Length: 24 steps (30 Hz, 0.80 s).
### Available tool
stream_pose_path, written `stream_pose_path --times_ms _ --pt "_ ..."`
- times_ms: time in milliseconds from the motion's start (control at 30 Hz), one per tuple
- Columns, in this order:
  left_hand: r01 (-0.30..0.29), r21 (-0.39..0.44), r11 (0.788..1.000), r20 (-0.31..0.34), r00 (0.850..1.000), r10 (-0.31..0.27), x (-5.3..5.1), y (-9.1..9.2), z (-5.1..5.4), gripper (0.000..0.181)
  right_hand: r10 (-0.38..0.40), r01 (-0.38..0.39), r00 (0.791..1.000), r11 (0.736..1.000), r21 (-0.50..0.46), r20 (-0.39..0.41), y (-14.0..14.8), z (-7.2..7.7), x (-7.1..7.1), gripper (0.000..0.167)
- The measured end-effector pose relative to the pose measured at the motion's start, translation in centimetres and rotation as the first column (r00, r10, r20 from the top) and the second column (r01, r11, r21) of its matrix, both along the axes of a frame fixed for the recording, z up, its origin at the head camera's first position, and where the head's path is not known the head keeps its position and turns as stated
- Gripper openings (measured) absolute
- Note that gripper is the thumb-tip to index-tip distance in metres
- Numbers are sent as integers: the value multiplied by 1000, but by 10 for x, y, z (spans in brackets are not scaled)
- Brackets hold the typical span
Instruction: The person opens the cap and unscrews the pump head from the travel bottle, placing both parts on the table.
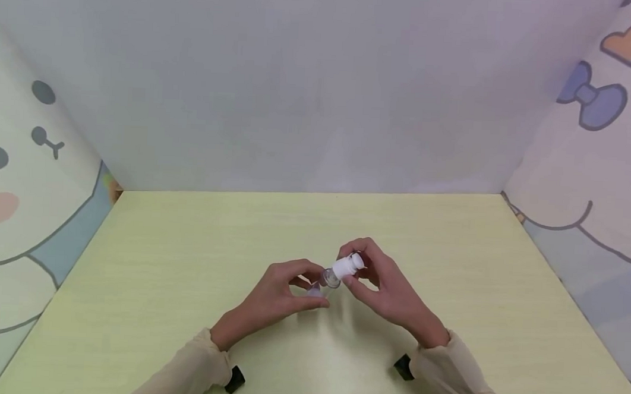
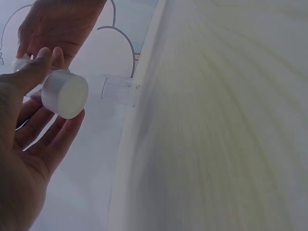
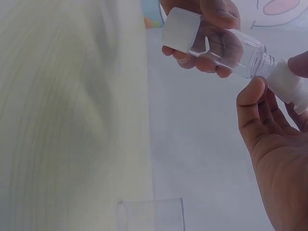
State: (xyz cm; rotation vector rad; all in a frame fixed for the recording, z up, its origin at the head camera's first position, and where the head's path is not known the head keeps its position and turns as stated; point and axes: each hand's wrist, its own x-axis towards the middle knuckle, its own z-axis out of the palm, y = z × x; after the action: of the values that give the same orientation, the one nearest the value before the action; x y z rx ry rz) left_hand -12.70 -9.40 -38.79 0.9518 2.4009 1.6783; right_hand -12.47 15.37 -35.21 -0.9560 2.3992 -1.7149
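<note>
A small clear bottle (image 3: pixel 226 50) with a white base (image 2: pixel 73 95) is held tilted above the table, its neck toward the right hand. My left hand (image 1: pixel 284 287) grips the bottle body between thumb and fingers. At the neck sits a white top (image 1: pixel 347 265) that looks like a spray or pump head; my right hand (image 1: pixel 383 281) pinches it between thumb and fingers. Fingers partly cover this top, so whether it is fully seated cannot be told. The bottle looks empty in the right wrist view.
A clear cylinder (image 3: pixel 151 214), perhaps a cap, shows low in the right wrist view. Under the hands spreads a pale yellow table (image 1: pixel 196 232). A grey-white wall (image 1: pixel 310 101) rises behind it, with cartoon-printed panels (image 1: pixel 26 205) at both sides.
</note>
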Motion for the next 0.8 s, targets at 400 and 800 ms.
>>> stream_pose_path --times_ms 400,800 --pt "-21 1 1000 -2 1000 21 -2 -3 4 39 21 -23 999 998 -50 -37 8 0 -5 35" --pt "-60 32 998 -43 997 61 -2 -7 9 39 -28 33 999 993 117 -44 4 -17 -15 36"
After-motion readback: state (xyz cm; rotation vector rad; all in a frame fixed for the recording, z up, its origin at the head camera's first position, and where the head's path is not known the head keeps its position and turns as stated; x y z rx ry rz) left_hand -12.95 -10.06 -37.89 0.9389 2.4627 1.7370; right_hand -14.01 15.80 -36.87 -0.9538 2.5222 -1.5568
